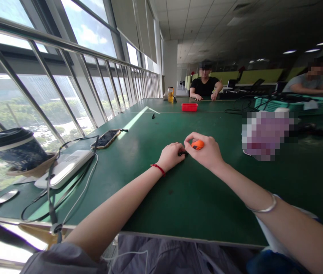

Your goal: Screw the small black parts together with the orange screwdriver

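Observation:
My left hand (173, 155) rests on the green table, its fingers closed around a small black part (182, 153) that is mostly covered by them. Just to the right, my right hand (208, 148) is curled round an orange-and-black screwdriver (198, 144); its rounded handle shows and its shaft is hidden. The two hands nearly meet, with the screwdriver's hidden end toward the black part. Farther up the table lies another small black piece (153, 116).
On the left are a phone (106, 139), a white power bank (67, 169) with cables, and a cup (13, 150) in a holder. A red box (189, 107), a jar (170, 94) and a teal basket (321, 105) stand farther off. Two people sit beyond.

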`<state>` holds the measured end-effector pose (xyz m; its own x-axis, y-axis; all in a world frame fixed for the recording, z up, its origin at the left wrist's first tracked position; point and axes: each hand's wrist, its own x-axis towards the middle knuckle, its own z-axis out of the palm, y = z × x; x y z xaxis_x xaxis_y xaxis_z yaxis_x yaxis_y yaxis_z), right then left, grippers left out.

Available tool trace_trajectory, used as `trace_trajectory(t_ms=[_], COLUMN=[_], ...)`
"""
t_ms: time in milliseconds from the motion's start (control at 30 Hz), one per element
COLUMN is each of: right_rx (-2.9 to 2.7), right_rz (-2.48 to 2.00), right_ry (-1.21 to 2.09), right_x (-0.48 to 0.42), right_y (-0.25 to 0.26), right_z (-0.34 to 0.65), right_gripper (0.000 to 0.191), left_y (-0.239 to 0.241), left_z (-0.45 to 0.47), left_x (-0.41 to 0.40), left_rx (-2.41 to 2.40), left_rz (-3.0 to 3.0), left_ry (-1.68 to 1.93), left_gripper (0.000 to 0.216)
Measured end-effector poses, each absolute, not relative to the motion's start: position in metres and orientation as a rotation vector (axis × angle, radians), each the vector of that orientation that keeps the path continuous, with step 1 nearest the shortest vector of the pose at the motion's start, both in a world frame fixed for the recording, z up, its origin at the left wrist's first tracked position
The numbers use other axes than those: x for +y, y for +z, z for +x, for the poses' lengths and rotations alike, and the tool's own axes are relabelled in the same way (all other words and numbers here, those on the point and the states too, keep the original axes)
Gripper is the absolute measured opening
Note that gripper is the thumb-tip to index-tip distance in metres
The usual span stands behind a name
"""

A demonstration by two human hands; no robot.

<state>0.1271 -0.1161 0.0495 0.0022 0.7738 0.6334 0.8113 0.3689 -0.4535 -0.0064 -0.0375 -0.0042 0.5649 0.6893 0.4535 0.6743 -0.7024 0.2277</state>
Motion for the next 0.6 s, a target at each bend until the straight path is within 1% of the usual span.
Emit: trace_trajectory(t_ms=[167, 400, 500, 600], right_rx=[-1.703, -1.629, -1.796, -2.054], right_rz=[-1.345, -1.414, -1.495, -1.561], right_ry=[-0.030, -0.133, -0.132, -0.095], right_x=[-0.114, -0.097, -0.085, -0.076], right_y=[0.051, 0.047, 0.037, 0.026], right_z=[0.134, 0.156, 0.168, 0.177], right_gripper=[0.018, 0.024, 0.025, 0.020], left_y=[-0.001, 0.002, 0.002, 0.001], left_z=[-0.007, -0.007, -0.007, -0.007], left_x=[-0.039, -0.040, -0.040, -0.040], left_rx=[1.183, 1.197, 1.182, 1.171], left_rz=[2.746, 2.683, 2.669, 2.614], left_ry=[0.783, 0.774, 0.822, 0.901], left_gripper=[0.014, 0.012, 0.011, 0.010])
